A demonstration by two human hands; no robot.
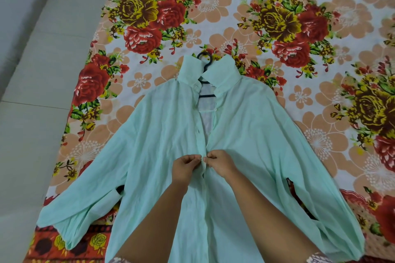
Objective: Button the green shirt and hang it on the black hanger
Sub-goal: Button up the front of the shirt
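Observation:
A pale green shirt [162, 134] lies spread front-up on a floral bedsheet, its sleeves stretched out to both sides. A black hanger [205, 61] sits inside it; only the hook above the collar and part of the bar in the open neck show. The upper placket gapes open below the collar. My left hand [186, 166] pinches the left placket edge at mid-chest. My right hand [220, 163] pinches the right edge directly opposite, fingertips almost touching the left hand's. The button itself is hidden by my fingers.
The floral bedsheet [277, 28] covers the bed, stretching far behind and to the right of the shirt. A pale tiled floor [25, 92] runs along the bed's left edge. My forearms cross the shirt's lower front.

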